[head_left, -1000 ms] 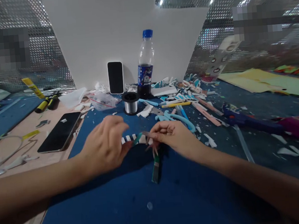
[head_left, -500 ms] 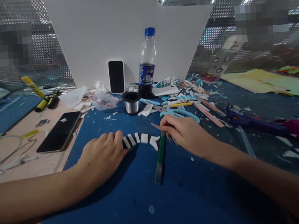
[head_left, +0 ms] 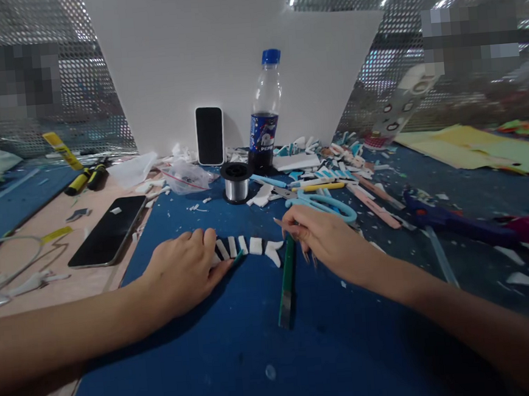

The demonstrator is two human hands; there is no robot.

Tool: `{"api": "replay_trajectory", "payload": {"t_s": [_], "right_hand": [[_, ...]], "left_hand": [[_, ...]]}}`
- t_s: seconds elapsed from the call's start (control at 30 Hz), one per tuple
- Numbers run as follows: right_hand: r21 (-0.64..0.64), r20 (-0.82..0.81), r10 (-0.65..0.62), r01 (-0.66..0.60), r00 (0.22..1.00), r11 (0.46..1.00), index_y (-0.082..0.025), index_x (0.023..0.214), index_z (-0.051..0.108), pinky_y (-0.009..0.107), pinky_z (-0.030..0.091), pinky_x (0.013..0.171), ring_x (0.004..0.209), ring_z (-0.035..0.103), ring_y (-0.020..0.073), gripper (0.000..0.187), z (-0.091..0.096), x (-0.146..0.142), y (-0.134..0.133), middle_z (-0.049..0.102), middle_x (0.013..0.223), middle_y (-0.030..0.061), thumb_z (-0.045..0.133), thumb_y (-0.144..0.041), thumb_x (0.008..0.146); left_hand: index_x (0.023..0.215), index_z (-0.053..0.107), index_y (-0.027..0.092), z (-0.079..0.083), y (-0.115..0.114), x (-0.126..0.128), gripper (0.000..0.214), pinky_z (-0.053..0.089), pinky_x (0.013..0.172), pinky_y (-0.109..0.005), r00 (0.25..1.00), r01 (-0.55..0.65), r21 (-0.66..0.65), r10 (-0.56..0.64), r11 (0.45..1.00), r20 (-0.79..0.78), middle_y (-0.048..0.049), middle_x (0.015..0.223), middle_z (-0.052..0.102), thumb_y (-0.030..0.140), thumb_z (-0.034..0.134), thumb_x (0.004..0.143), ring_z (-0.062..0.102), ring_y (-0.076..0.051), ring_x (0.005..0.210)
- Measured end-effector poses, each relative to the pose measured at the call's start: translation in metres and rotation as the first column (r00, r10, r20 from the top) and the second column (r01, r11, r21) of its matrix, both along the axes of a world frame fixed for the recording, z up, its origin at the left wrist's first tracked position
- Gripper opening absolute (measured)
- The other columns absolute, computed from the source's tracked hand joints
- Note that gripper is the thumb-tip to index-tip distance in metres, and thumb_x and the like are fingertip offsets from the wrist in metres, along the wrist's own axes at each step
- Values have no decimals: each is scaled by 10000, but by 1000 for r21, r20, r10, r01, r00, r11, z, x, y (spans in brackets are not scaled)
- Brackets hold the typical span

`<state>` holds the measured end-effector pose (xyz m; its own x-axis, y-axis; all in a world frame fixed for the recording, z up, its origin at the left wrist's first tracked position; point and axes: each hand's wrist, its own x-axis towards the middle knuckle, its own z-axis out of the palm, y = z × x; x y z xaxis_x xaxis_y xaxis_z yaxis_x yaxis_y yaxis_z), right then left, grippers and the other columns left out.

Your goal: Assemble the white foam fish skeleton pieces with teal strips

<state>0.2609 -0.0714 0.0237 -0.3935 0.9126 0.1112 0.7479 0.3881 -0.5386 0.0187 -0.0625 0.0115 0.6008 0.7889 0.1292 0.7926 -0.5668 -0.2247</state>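
My left hand (head_left: 185, 262) rests on the blue mat with its fingers curled over the left end of a curved row of white foam pieces (head_left: 256, 246). Dark gaps separate the pieces, and a forked piece ends the row at the right. A thin teal tip (head_left: 238, 257) shows by my left thumb; I cannot tell what it belongs to. Pinched together, the fingers of my right hand (head_left: 325, 236) are at the upper end of a slim green cutter (head_left: 288, 275). Its metal end points towards me. The grip itself is partly hidden.
Light-blue scissors (head_left: 322, 205), a wire spool (head_left: 236, 185) and a Pepsi bottle (head_left: 264, 128) stand or lie beyond my hands among foam scraps. A dark phone (head_left: 109, 231) lies left. A glue gun (head_left: 453, 216) is at right. Behind rises a white board (head_left: 166, 53).
The whole view has shifted slightly to the right. The teal tip by my left thumb shows more plainly now. Both hands stay in nearly the same places.
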Motion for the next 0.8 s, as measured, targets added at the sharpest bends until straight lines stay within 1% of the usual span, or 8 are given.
{"api": "replay_trajectory", "payload": {"t_s": [0.1,0.2,0.27,0.37,0.5,0.57,0.63,0.8], "right_hand": [[8,78,3,-4,997,1000,-217,764,369,264,254,452,455,357,113,206,0,1,0,421,600,-17,291,-234,954],[51,182,-29,20,983,998,-216,733,357,264,268,463,477,387,124,202,-1,3,2,448,611,-6,329,-210,932],[78,230,-51,34,972,996,-213,714,360,264,267,468,496,412,135,195,-1,4,3,475,625,5,368,-181,907],[99,230,-82,60,970,993,-210,711,389,264,265,464,496,439,141,190,1,5,5,500,614,10,382,-168,896],[83,78,-111,104,991,991,-199,726,463,259,324,469,451,470,117,236,6,3,4,548,599,4,347,-218,931],[64,-17,-119,120,993,991,-192,722,498,254,346,477,446,482,110,249,10,0,1,553,580,-2,370,-243,930],[31,-90,-127,130,988,991,-188,709,517,246,353,469,447,482,107,271,15,-4,-3,536,551,-9,391,-283,929],[-191,-243,-143,97,960,977,-178,719,552,214,312,385,378,413,81,318,25,-17,-4,479,485,-32,423,-395,911]], "left_hand": [[839,500,116,-2,3,-1,374,469,521,-318,992,83,90,-90,992,84,-103,722,577,443,329,897,592,-239,650],[906,458,122,-7,7,-2,212,506,608,-323,941,192,176,-232,965,246,-111,842,579,314,369,897,591,-219,741],[983,421,128,-11,10,-4,155,515,673,-323,884,240,182,-292,954,365,-116,926,578,249,381,894,589,-203,810],[1074,375,139,-16,12,-4,198,514,697,-307,817,265,149,-304,953,490,-108,975,573,210,406,892,590,-176,828],[1148,361,149,-14,12,-5,279,507,754,-315,766,326,148,-353,934,537,-90,981,554,217,443,890,570,-180,890],[1146,402,162,-12,13,-5,268,499,771,-333,777,370,118,-377,921,505,-90,1002,532,224,448,889,542,-191,912],[1143,449,171,-10,14,-6,266,495,737,-327,800,381,57,-360,923,480,-86,990,511,245,455,888,523,-184,868],[1097,510,124,-10,18,-9,289,489,696,-311,805,382,-53,-304,923,510,-87,946,512,313,469,882,517,-173,806]]}}
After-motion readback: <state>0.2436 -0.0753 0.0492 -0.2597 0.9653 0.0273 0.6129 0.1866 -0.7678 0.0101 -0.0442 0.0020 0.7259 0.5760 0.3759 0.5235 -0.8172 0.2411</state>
